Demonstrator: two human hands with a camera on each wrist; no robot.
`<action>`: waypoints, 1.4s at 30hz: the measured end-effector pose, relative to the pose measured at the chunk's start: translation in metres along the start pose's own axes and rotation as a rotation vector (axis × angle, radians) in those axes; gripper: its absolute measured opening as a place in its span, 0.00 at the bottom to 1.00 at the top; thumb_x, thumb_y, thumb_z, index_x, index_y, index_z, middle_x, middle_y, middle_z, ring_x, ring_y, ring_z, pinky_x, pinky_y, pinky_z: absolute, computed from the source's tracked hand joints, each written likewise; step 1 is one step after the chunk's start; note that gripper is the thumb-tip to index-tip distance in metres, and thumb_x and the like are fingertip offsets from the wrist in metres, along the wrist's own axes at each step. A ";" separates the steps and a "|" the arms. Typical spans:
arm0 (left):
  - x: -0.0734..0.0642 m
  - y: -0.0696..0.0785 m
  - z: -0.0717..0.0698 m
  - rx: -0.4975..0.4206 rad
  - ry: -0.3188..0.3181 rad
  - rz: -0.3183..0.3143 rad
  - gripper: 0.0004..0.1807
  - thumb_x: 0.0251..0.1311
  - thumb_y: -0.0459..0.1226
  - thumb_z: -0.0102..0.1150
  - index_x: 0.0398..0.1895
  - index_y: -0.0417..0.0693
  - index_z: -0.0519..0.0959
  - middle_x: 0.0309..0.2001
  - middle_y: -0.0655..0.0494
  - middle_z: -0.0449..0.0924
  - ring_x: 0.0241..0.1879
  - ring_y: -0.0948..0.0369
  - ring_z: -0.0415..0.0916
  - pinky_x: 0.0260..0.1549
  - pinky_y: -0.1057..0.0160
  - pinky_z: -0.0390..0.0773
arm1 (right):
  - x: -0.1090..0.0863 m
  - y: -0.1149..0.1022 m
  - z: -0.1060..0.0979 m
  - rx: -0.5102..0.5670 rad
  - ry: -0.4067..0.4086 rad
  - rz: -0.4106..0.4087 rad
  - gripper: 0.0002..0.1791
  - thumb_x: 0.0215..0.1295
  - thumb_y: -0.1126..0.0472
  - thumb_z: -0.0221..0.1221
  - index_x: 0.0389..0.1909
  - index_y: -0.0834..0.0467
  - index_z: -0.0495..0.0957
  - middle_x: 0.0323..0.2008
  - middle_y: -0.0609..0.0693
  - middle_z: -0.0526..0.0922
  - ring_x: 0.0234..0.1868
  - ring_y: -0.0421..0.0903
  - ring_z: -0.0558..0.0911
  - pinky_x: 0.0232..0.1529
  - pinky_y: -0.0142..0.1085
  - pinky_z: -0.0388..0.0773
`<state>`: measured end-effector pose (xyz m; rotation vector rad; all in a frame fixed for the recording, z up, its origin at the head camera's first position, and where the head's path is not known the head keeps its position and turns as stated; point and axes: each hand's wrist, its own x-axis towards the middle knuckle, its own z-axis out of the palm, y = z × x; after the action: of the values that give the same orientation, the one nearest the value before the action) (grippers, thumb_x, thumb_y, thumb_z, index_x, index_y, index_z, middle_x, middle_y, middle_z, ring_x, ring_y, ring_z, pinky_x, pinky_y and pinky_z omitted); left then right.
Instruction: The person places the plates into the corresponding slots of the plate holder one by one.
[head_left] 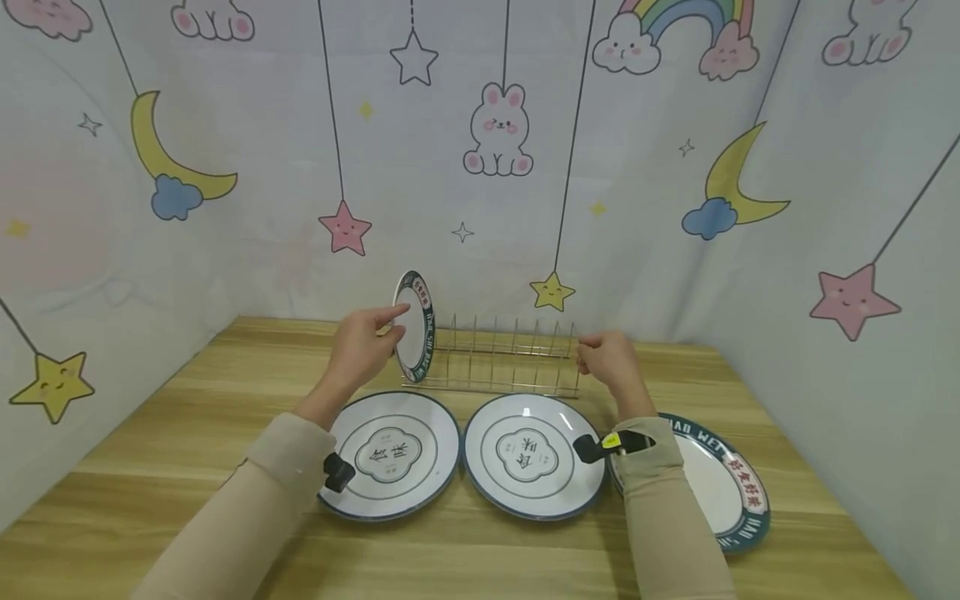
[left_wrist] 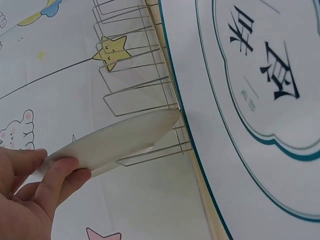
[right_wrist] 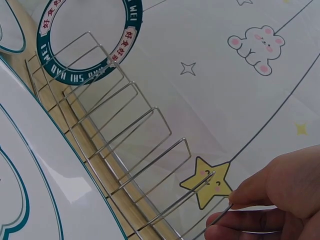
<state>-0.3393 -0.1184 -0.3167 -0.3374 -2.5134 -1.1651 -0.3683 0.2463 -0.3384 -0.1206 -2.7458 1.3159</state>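
Observation:
A plate (head_left: pixel 427 342) with a dark green lettered rim stands on edge at the left end of a wire dish rack (head_left: pixel 491 388). My left hand (head_left: pixel 362 348) pinches its near edge between thumb and fingers. In the left wrist view, the lower edge of this plate (left_wrist: pixel 125 135) reaches down between the rack's wires. At the rack's other end, my right hand (head_left: pixel 613 365) grips the end wire with thumb and fingers, seen closely as the right hand (right_wrist: pixel 275 200) in the right wrist view.
Two white plates with blue rims, one on the left (head_left: pixel 352 425) and one in the middle (head_left: pixel 487 425), lie face up before the rack. A larger green-rimmed plate (head_left: pixel 712 487) lies at right, partly under my right forearm. A printed cloth (head_left: pixel 450 192) hangs behind the wooden table (head_left: pixel 187 400).

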 end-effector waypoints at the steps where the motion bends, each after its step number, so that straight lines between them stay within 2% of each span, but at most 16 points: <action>1: 0.001 0.000 0.001 -0.007 -0.003 -0.007 0.21 0.71 0.34 0.55 0.66 0.50 0.75 0.65 0.40 0.71 0.13 0.63 0.64 0.11 0.70 0.64 | 0.000 0.000 0.000 -0.005 0.002 -0.003 0.21 0.71 0.62 0.52 0.60 0.66 0.76 0.32 0.56 0.85 0.39 0.54 0.84 0.52 0.48 0.76; 7: 0.001 -0.001 0.006 -0.045 -0.019 -0.030 0.23 0.71 0.33 0.54 0.68 0.50 0.73 0.67 0.39 0.68 0.12 0.65 0.60 0.10 0.71 0.63 | -0.001 -0.001 0.000 -0.006 0.010 -0.008 0.20 0.71 0.62 0.52 0.59 0.67 0.77 0.33 0.58 0.85 0.39 0.55 0.84 0.49 0.45 0.77; 15: -0.001 -0.003 0.009 -0.075 -0.066 -0.042 0.24 0.71 0.32 0.53 0.69 0.49 0.71 0.69 0.41 0.66 0.18 0.61 0.68 0.13 0.71 0.66 | 0.000 -0.001 0.001 0.005 0.010 -0.010 0.20 0.70 0.63 0.52 0.59 0.67 0.77 0.35 0.60 0.86 0.37 0.54 0.85 0.45 0.41 0.77; 18: -0.001 -0.003 0.009 -0.079 -0.082 -0.035 0.25 0.71 0.31 0.53 0.70 0.48 0.69 0.70 0.41 0.64 0.28 0.57 0.75 0.17 0.70 0.70 | 0.001 -0.002 0.001 0.012 0.010 -0.008 0.20 0.70 0.63 0.52 0.59 0.67 0.77 0.35 0.61 0.85 0.38 0.55 0.85 0.45 0.41 0.78; 20: -0.002 -0.004 0.008 -0.080 -0.094 -0.030 0.26 0.71 0.30 0.52 0.71 0.48 0.68 0.71 0.41 0.62 0.43 0.52 0.80 0.23 0.69 0.76 | 0.000 -0.002 0.001 0.014 0.010 -0.004 0.20 0.71 0.63 0.52 0.60 0.68 0.76 0.36 0.61 0.85 0.38 0.55 0.85 0.45 0.42 0.78; 22: -0.003 -0.004 0.008 -0.085 -0.107 -0.032 0.27 0.71 0.29 0.52 0.72 0.49 0.67 0.72 0.42 0.61 0.56 0.47 0.76 0.31 0.66 0.81 | 0.000 -0.003 0.001 0.023 0.013 0.003 0.20 0.70 0.64 0.52 0.60 0.68 0.76 0.37 0.62 0.85 0.38 0.55 0.85 0.46 0.42 0.79; 25: -0.005 -0.005 0.007 -0.093 -0.126 -0.042 0.28 0.71 0.29 0.52 0.73 0.50 0.65 0.73 0.43 0.59 0.65 0.43 0.68 0.45 0.59 0.83 | -0.002 -0.003 0.002 0.039 0.012 0.012 0.20 0.70 0.64 0.52 0.59 0.69 0.76 0.39 0.63 0.85 0.35 0.52 0.85 0.46 0.42 0.81; 33: -0.011 -0.006 0.003 -0.127 -0.133 -0.057 0.28 0.72 0.33 0.51 0.74 0.49 0.64 0.73 0.43 0.58 0.66 0.42 0.65 0.58 0.51 0.75 | -0.002 -0.003 0.003 0.049 0.004 0.035 0.19 0.71 0.64 0.52 0.58 0.69 0.76 0.39 0.62 0.84 0.33 0.48 0.85 0.47 0.43 0.82; 37: -0.016 -0.007 -0.005 -0.126 -0.120 -0.040 0.27 0.72 0.35 0.52 0.73 0.47 0.65 0.72 0.44 0.62 0.66 0.42 0.66 0.59 0.49 0.74 | -0.003 -0.003 0.003 0.051 0.001 0.028 0.19 0.72 0.63 0.52 0.57 0.70 0.76 0.40 0.63 0.84 0.35 0.51 0.85 0.48 0.44 0.82; 42: -0.024 -0.010 -0.018 -0.124 -0.133 -0.028 0.28 0.71 0.38 0.54 0.72 0.44 0.65 0.71 0.45 0.63 0.64 0.45 0.68 0.59 0.49 0.74 | -0.002 -0.003 0.002 0.034 0.000 0.029 0.17 0.71 0.63 0.52 0.53 0.70 0.79 0.38 0.61 0.85 0.35 0.51 0.85 0.49 0.45 0.81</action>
<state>-0.3175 -0.1403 -0.3230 -0.4255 -2.5715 -1.3541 -0.3666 0.2424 -0.3379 -0.1583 -2.7299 1.3695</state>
